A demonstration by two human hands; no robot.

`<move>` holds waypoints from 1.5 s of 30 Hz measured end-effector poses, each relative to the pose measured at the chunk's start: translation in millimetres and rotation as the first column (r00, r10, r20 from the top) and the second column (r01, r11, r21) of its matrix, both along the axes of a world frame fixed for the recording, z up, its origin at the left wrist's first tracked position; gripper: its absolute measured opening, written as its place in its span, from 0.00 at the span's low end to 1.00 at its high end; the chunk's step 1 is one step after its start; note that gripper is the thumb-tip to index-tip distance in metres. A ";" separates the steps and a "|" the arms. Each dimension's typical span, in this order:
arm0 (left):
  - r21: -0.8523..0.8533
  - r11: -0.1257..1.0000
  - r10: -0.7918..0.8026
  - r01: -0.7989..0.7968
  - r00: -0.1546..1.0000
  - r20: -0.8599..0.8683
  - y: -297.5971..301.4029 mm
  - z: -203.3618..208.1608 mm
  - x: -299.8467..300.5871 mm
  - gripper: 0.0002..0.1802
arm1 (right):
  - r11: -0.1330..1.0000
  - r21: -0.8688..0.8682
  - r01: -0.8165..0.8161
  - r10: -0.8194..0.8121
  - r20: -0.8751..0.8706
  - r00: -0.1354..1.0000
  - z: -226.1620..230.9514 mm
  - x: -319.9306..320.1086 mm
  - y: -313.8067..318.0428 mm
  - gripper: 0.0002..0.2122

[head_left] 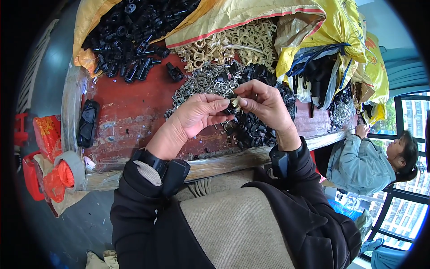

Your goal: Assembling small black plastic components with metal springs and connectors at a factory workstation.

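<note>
Over the near side of the table, my hands meet fingertip to fingertip. My left hand [195, 117] is closed in a pinch on a small black plastic part [230, 109]. A small beige plastic piece [235, 102] sits against that part, pinched by my right hand [268, 107]; fingers partly cover both. Below and beyond the hands lie a heap of silvery metal clips [197, 85] and a heap of small black plastic pieces [253, 132]. Farther back is a pile of beige forked plastic pieces [255, 38].
Black tubular fittings [130, 36] spill from a yellow sack at the back left. A black glasses-shaped item [88, 123] lies near the table's left edge, above a tape roll [74, 166]. Yellow sacks [336, 33] stand back right. A co-worker in a denim jacket [365, 161] sits at right.
</note>
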State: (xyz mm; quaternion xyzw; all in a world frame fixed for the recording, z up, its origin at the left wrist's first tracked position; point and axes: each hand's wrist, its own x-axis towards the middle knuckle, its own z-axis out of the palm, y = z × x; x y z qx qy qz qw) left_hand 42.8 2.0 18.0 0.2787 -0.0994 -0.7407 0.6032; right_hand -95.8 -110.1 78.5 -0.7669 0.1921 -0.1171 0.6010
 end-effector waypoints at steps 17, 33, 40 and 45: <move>0.016 0.997 0.075 -0.078 0.991 0.115 -0.5 5.4 3.2 0.10 | 0.783 -0.608 0.129 -0.154 0.012 0.988 -23.2 -27.7 -19.1 0.07; -0.028 0.982 0.188 -0.186 0.966 0.179 -2.4 3.2 2.0 0.10 | 0.988 -0.019 0.150 -0.151 -0.062 0.987 -39.3 -15.7 0.9 0.06; -0.042 0.978 0.210 -0.206 0.955 0.210 -2.5 4.7 0.0 0.10 | 0.930 0.345 0.123 -0.156 0.069 0.985 -42.7 -14.3 3.2 0.07; -0.046 0.976 0.218 -0.214 0.937 0.275 -2.0 10.3 -3.5 0.11 | 0.825 0.545 0.148 -0.201 0.039 0.979 -42.9 -9.0 16.0 0.10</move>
